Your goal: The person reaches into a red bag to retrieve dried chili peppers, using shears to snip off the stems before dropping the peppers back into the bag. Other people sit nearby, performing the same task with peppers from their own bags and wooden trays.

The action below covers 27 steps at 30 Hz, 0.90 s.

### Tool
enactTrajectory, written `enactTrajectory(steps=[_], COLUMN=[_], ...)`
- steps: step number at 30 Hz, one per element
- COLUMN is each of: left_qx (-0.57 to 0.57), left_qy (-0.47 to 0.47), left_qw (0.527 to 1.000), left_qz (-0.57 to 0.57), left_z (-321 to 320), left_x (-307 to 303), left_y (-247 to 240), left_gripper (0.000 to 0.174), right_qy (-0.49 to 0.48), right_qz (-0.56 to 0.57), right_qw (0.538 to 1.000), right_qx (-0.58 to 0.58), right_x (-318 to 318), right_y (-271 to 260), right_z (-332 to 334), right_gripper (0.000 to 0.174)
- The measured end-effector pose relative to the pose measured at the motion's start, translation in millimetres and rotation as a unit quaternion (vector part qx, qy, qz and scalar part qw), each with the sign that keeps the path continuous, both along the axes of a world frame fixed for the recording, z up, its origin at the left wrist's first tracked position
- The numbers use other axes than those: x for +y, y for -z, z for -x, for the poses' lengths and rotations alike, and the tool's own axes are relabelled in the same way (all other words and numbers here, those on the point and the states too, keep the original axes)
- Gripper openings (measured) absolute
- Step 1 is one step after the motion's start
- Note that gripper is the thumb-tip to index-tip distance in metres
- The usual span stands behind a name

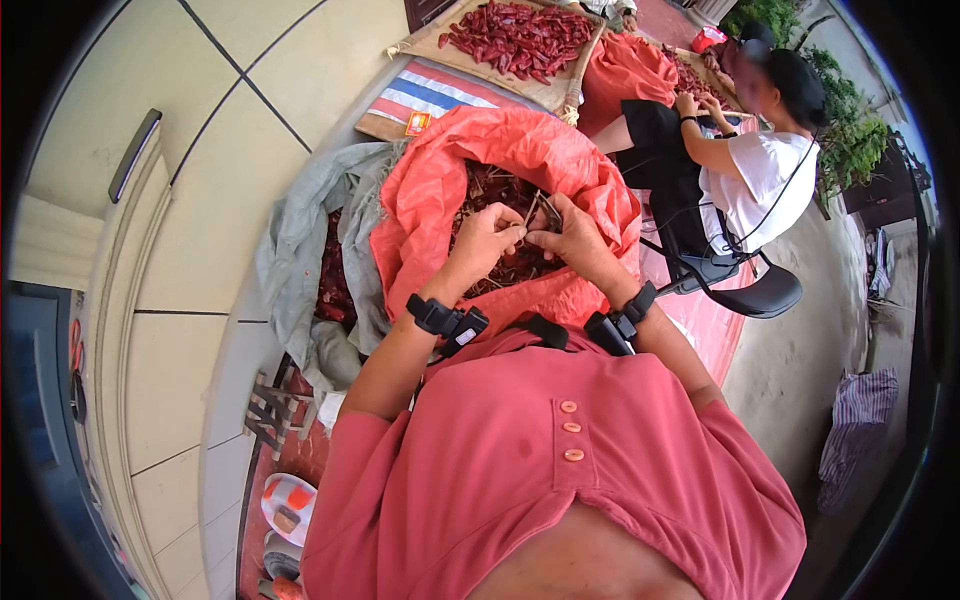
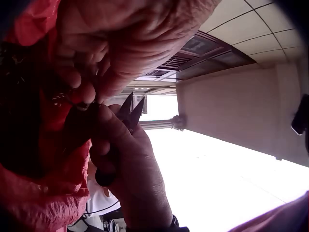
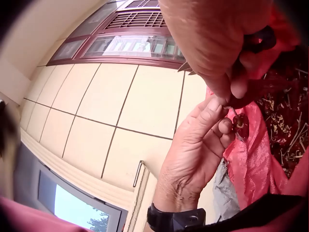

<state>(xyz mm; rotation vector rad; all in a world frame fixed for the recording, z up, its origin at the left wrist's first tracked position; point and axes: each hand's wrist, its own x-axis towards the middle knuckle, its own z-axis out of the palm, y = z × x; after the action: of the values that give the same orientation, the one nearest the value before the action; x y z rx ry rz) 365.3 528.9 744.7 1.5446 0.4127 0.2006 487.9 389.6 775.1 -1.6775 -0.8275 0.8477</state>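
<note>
a big red sack [image 1: 425, 205], two hands at its mouth.
the grey sack [image 1: 300, 235] touches the red sack's left side; over the red sack, the right hand [image 1: 578, 242] is curled round dark scissors [image 2: 131, 116], and the left hand [image 1: 485, 242] pinches a small dried chili [image 3: 240, 126] in its fingers.

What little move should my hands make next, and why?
Probably tug the stem with your right hand: its fingertips meet the left hand's beside the dried chili, while the scissors point away from it.
</note>
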Motion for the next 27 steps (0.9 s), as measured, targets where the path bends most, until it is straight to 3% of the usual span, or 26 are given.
enactTrajectory(steps=[2,5,8,9,10,12,13,16,17,20,22,25,27], left_qx=[-0.003,-0.033,-0.01,0.053,0.018,-0.054,-0.051,-0.096,-0.104,-0.078,-0.144,-0.157,-0.136], left_qy=[0.008,-0.006,-0.052,-0.011,-0.035,-0.083,-0.028,0.032,0.026,0.037,0.014,0.011,0.041], left_qw=[1.0,0.998,0.996,0.997,0.983,0.91,0.94,0.989,0.979,0.99,0.977,0.971,0.974], left_qz=[0.016,0.062,-0.072,-0.061,-0.178,-0.402,-0.335,-0.104,-0.172,-0.112,-0.157,-0.183,-0.179], left_z=[3,6,11,13,13,11,9,-6,-6,-10,-13,-13,-11], left_x=[-2,-5,-3,4,0,-16,-20,-41,-44,-42,-44,-42,-38], left_y=[3,9,17,20,23,24,19,10,7,4,8,4,-9], left_gripper=[0.015,0.015,0.015,0.026,0.033,0.046,0.061,0.052,0.041,0.033,0.028,0.026,0.025], right_qy=[-0.026,-0.043,-0.044,-0.044,-0.019,0.029,0.04,0.026,0.025,0.028,0.036,0.036,0.043], right_qz=[0.0,0.021,0.032,0.035,0.044,0.06,0.042,-0.013,-0.019,-0.064,-0.131,-0.118,-0.085], right_qw=[1.0,0.996,0.993,0.992,0.997,0.997,0.996,0.994,0.994,0.996,0.991,0.955,0.989], right_qx=[0.006,-0.073,-0.107,-0.111,-0.058,0.046,0.072,0.101,0.1,0.06,-0.02,-0.271,-0.113], right_x=[-2,-8,-19,-21,-23,-28,-29,-28,-27,-24,-20,-16,-17], right_y=[3,4,16,14,11,0,2,-5,-9,-15,-14,-30,-44], right_z=[0,-2,-16,-16,-15,-13,-13,-7,-5,0,3,9,14], right_gripper=[0.026,0.019,0.016,0.016,0.015,0.014,0.011,0.01,0.01,0.007,0.005,0.003,0.004])
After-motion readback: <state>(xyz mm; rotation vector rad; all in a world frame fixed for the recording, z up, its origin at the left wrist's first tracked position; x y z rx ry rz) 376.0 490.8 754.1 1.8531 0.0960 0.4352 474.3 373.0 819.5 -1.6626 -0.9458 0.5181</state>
